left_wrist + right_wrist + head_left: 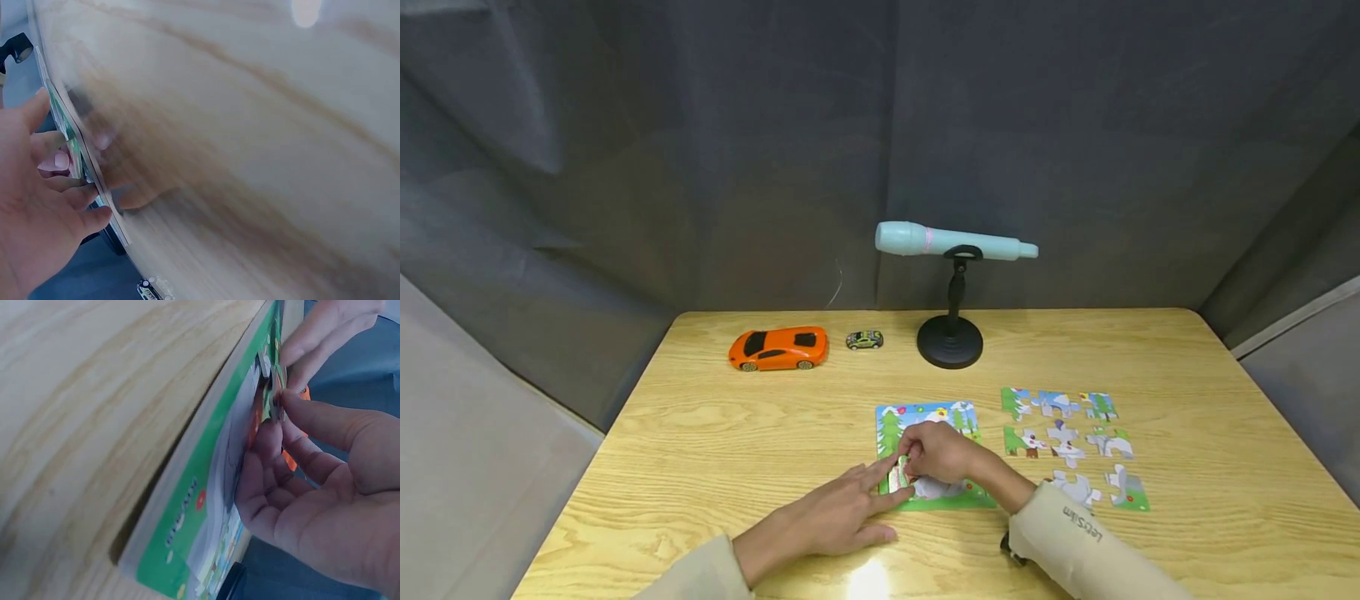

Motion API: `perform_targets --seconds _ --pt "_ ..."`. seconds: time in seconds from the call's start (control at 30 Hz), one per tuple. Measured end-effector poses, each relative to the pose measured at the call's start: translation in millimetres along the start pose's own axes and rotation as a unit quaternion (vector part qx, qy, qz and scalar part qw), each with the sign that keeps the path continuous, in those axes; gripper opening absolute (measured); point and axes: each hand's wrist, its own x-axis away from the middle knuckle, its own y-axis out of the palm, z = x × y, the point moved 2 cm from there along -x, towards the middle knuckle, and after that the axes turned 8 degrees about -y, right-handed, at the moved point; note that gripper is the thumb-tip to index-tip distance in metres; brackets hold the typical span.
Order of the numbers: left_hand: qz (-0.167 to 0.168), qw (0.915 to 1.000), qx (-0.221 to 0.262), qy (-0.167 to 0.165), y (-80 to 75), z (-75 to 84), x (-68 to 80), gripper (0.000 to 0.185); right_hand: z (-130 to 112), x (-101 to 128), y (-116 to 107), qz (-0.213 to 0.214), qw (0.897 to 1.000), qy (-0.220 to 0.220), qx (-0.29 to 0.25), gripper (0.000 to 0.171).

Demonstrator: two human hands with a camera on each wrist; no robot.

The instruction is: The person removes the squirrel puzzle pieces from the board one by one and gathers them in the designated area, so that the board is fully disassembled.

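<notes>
A picture puzzle board (951, 503) with a green border and printed trees lies flat on the table. My right hand (942, 452) is over its middle, and thumb and fingertips pinch a puzzle piece (275, 403) at the board's left part. The piece stands tilted up from the board; the fingers hide much of it. My left hand (831, 514) reaches in from the lower left, its extended fingers resting on the board's left edge beside that piece. In the left wrist view, the left fingers (94, 219) touch the board's edge.
Several loose puzzle pieces (1066, 450) lie in rows right of the board, partly behind the right sleeve. An orange toy car (780, 349), a small toy car (865, 339) and a light blue microphone (973, 242) on a black stand (950, 342) are at the back of the table (715, 450).
</notes>
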Motion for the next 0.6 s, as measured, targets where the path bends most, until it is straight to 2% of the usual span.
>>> perform_targets --seconds 0.1,0.23,0.37,0.6 --pt "-0.005 1.0 -0.002 -0.005 0.7 -0.5 0.0 0.055 0.3 0.8 -1.1 0.005 1.0 -0.006 -0.002 0.005" --pt "-0.011 0.9999 -0.011 -0.005 1.6 0.2 -1.8 0.057 3.0 3.9 -6.0 0.003 0.999 -0.019 -0.033 0.008" --pt "-0.023 0.9995 -0.023 -0.002 1.3 1.7 -2.5 0.06 8.4 8.7 -16.3 0.008 0.999 -0.021 -0.029 0.011" --pt "-0.03 0.9989 -0.036 -0.009 -1.9 3.0 -2.2 0.06 22.5 21.7 -38.3 0.015 0.999 -0.022 -0.031 0.005"
